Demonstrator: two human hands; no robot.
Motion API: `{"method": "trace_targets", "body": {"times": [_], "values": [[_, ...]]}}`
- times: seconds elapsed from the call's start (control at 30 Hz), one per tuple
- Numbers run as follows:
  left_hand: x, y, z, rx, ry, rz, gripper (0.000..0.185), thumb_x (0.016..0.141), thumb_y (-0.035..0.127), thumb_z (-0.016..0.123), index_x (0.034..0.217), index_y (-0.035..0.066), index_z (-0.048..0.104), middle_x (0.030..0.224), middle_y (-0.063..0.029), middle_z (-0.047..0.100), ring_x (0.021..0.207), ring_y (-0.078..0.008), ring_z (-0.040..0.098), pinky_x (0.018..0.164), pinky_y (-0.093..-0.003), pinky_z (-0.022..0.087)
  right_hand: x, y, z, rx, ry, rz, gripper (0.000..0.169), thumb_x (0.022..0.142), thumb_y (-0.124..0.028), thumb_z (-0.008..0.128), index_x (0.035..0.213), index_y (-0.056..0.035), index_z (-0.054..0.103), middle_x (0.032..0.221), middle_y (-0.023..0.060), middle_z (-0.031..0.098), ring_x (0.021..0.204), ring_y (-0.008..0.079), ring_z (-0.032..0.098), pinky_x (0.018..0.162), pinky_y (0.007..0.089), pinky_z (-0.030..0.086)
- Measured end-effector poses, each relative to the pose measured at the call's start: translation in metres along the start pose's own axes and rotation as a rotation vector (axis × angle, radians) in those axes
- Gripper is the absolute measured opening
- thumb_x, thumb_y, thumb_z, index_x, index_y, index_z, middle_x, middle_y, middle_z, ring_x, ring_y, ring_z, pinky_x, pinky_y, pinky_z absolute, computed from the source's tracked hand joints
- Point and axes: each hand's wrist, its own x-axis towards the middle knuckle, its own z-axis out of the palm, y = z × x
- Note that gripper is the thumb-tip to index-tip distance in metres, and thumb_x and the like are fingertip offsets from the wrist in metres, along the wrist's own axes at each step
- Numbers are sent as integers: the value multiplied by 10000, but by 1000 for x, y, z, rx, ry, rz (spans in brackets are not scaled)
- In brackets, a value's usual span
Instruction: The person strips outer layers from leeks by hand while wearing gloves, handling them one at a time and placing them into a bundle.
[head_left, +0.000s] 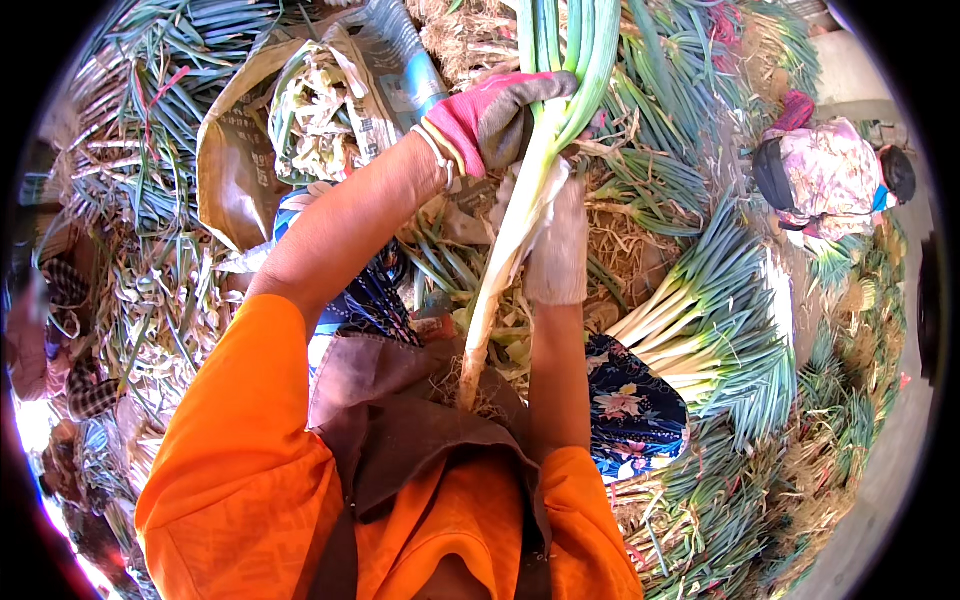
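Observation:
A large Welsh onion (501, 264) stretches from the top of the view down to my lap, its rooted end lowest. My left hand (491, 124), in a pink glove with a grey palm, grips it where the green leaves fan out. My right hand (556, 244) wears a whitish glove and is blurred by motion. It lies against the stalk just below the left hand, its fingers partly hidden behind it. Loose pale outer skin (553, 189) hangs off the stalk beside that hand. A brown apron (420, 397) covers my lap under the roots.
An open woven sack (240, 154) holding onion scraps (319, 127) stands at upper left. Cleaned onions (690, 330) lie piled at right. Bundled onions (187, 45) and peeled waste (172, 300) spread at left. Another person (832, 176) bends over at far right.

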Motion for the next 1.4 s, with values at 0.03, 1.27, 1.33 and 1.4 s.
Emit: {"method": "trace_targets", "body": {"times": [0.03,1.27,1.33,1.4], "values": [[1,1,4,51,32,-12,429,956,308,555,1243,-7,513,1128,-200,641,1042,-284,641,966,-412,502,10,-6,6,69,-9,49,440,991,-422,405,1053,-12,552,840,98,624,635,168,599,565,273,502],[-73,19,33,-89,454,68,431,1003,429,336,942,35,501,646,-13,507,460,-125,426,457,-290,396,-123,25,-4,102,-433,66,434,942,-464,550,908,-33,590,667,45,554,562,141,540,467,249,445],[-80,60,28,-249,450,-3,293,1006,392,398,1027,113,485,677,-79,552,461,-146,449,401,-282,431,-156,25,-21,-522,-449,-659,311,946,-299,550,972,4,611,717,54,587,584,150,568,514,267,464],[-75,85,12,-171,442,117,356,981,407,438,1023,61,507,704,-90,573,482,-160,468,452,-316,466,-187,23,-32,-674,-325,-401,259,925,-230,565,990,13,627,722,69,598,617,154,566,568,287,468]]}}
